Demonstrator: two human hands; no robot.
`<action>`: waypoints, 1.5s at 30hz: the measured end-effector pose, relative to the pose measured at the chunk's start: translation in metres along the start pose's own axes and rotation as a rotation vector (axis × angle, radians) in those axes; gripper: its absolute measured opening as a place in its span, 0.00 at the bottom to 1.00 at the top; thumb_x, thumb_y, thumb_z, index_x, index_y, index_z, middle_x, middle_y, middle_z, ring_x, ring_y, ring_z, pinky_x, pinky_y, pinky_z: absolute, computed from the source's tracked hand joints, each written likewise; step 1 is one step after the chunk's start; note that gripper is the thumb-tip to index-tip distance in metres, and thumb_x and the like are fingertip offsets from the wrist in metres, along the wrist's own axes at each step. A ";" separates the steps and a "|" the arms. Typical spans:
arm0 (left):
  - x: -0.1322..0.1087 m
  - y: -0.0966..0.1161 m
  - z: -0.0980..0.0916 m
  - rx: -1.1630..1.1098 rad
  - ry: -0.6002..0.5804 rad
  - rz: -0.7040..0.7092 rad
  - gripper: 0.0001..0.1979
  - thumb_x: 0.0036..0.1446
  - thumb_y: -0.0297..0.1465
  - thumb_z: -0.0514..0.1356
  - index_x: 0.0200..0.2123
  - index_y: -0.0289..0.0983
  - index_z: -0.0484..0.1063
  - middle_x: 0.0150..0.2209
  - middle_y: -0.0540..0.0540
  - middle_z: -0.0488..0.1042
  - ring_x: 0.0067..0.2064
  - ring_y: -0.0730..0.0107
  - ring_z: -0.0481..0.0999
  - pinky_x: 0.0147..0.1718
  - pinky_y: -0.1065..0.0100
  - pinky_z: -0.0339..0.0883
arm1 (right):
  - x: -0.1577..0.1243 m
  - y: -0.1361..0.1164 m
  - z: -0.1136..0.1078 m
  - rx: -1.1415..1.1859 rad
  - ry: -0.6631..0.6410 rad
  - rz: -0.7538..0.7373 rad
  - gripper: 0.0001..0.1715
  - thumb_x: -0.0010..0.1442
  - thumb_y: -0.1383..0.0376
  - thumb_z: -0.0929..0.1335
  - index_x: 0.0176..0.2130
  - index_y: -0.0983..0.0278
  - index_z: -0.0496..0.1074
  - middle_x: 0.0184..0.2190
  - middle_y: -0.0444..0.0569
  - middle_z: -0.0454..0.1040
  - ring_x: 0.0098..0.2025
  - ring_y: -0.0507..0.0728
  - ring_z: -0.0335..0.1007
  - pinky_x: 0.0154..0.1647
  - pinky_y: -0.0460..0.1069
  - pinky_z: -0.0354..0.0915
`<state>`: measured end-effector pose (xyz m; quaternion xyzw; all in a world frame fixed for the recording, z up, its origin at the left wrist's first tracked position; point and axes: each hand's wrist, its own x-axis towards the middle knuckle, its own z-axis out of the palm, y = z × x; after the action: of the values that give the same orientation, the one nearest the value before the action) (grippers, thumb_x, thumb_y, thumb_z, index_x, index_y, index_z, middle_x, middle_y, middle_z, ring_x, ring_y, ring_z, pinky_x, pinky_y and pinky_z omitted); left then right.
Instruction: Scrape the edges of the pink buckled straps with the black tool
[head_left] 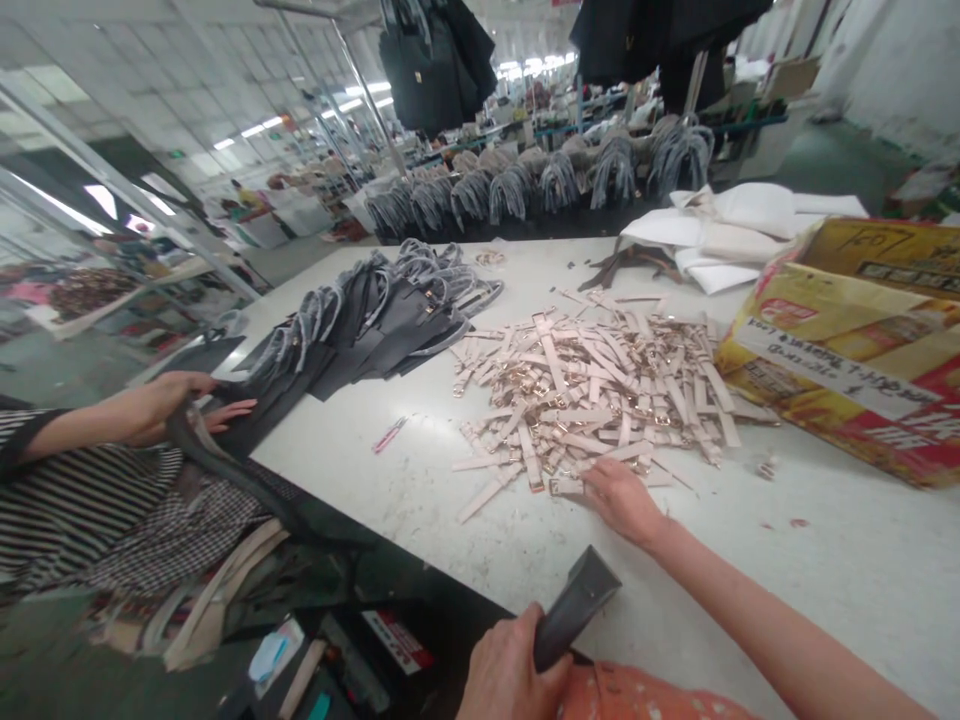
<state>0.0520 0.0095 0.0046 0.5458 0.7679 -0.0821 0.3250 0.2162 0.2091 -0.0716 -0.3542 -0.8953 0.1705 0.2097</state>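
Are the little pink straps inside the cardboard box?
No, the pale pink straps lie heaped on the white table, beside the cardboard box.

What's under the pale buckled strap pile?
The white table top shows around the strap pile; the straps cover the middle, so nothing beneath them can be seen.

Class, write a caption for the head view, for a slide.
Left hand holds a black piece; right hand touches a heap of buckled straps.

Buckled straps point(592, 400) lie on the table point(750, 570), left of a carton point(847, 350).
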 end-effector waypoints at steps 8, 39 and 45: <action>-0.009 -0.015 -0.006 -0.039 0.025 0.001 0.16 0.54 0.41 0.54 0.44 0.42 0.70 0.37 0.46 0.76 0.42 0.63 0.74 0.38 0.69 0.61 | -0.105 0.002 -0.001 0.182 -0.142 0.114 0.15 0.65 0.63 0.60 0.49 0.59 0.69 0.37 0.50 0.70 0.39 0.57 0.69 0.40 0.51 0.67; 0.017 0.031 -0.003 0.184 -0.008 0.150 0.16 0.59 0.42 0.50 0.44 0.38 0.66 0.36 0.44 0.76 0.40 0.59 0.76 0.36 0.66 0.65 | -0.136 0.000 0.013 0.214 -0.011 0.147 0.12 0.62 0.57 0.65 0.41 0.60 0.74 0.36 0.51 0.73 0.39 0.59 0.67 0.39 0.54 0.63; 0.028 0.040 -0.007 0.170 -0.020 0.105 0.19 0.59 0.45 0.49 0.44 0.39 0.66 0.38 0.43 0.76 0.41 0.59 0.76 0.37 0.66 0.65 | -0.136 0.001 0.016 0.205 0.028 0.164 0.13 0.61 0.56 0.64 0.36 0.61 0.73 0.34 0.52 0.72 0.37 0.59 0.67 0.39 0.54 0.63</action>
<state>0.0794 0.0509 0.0025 0.6102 0.7252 -0.1353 0.2889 0.2985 0.1115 -0.1198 -0.4055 -0.8381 0.2725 0.2427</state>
